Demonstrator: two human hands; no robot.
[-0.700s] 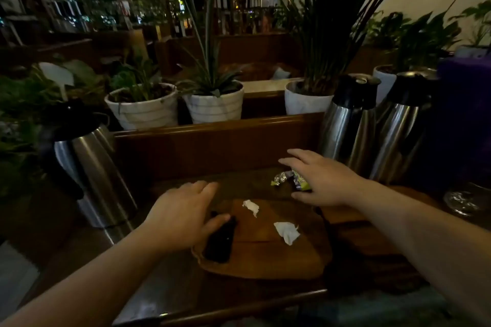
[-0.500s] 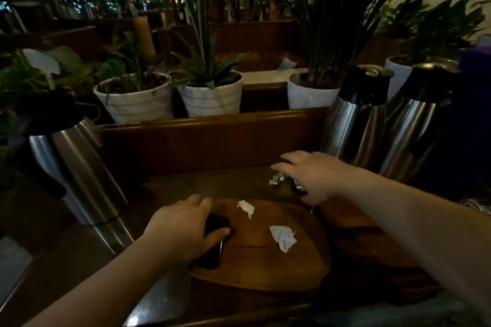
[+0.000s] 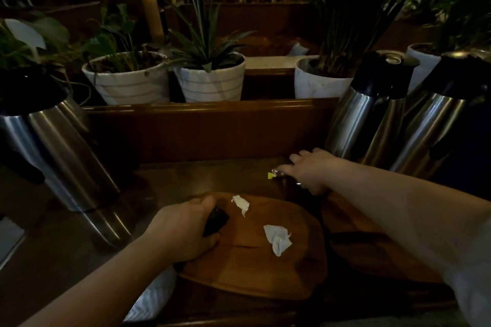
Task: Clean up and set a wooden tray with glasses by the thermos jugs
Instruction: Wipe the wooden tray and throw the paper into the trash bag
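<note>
Item: desk (image 3: 186, 183), dark wood, backed by a raised ledge on which white plant pots (image 3: 210, 82) were ranged. Thermos jugs: one steel jug (image 3: 61, 156) was recorded at far left, two more (image 3: 372, 119) at right, all standing close to the working area; a jug was judged liable to be knocked by an elbow or forearm, since the right arm was extended just in front of the right-hand pair. Wooden tray (image 3: 255, 260): laid flat near the desk's front edge, between the jugs, with no glasses seen on it; a second, darker board (image 3: 358, 236) was noted just to its right. A slide toward the edge was judged possible if the tray were pushed while being cleared. Left hand (image 3: 183, 231): closed around a small dark object (image 3: 215, 220) at the tray's left rim; its identity could not be told in the dim light, and a drop was considered possible. Right hand (image 3: 310, 170): fingers spread low over a foil wrapper (image 3: 273, 174) on the desk beyond the tray; whether it was gripped could not be told. Two crumpled paper scraps (image 3: 277, 239) were left on the tray and could be swept to the floor.
</note>
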